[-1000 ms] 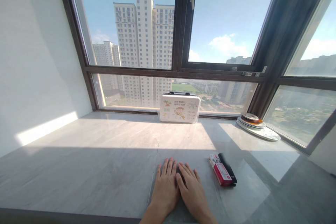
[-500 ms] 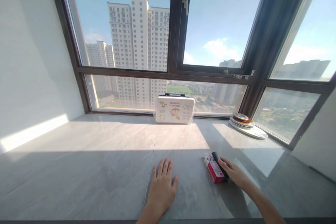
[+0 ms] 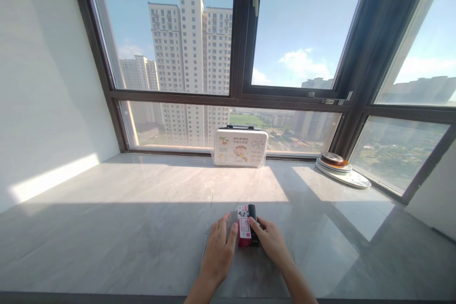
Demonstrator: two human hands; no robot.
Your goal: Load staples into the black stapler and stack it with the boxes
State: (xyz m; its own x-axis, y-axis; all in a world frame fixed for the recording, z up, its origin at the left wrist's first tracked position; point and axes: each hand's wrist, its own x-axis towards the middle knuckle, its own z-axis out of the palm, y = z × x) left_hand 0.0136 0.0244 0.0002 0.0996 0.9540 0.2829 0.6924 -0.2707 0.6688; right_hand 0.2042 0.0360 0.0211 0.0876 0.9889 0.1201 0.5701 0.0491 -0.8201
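Observation:
My right hand [image 3: 272, 242] grips a black stapler [image 3: 253, 223] from its right side, with the thumb on top. Against the stapler's left side lies a small red-and-white box [image 3: 244, 230] with printing and a picture on it. Both rest lengthwise on the grey stone sill, in the shaded front part. My left hand [image 3: 219, 251] is open just left of the box, its thumb close to the box's side; whether it touches, I cannot tell. The fingers of my right hand under the stapler are partly hidden.
A white case [image 3: 241, 148] with cartoon prints and a black handle stands upright against the window. In the right corner sits a stack of plates [image 3: 344, 178] with an amber dish [image 3: 345, 163] near the top. Dark window frames bound the sill [image 3: 107, 247] behind.
My right hand has brought the stapler and box leftward, from the right side to the middle, and turned them straighter. My left hand has tilted, its thumb now beside the box.

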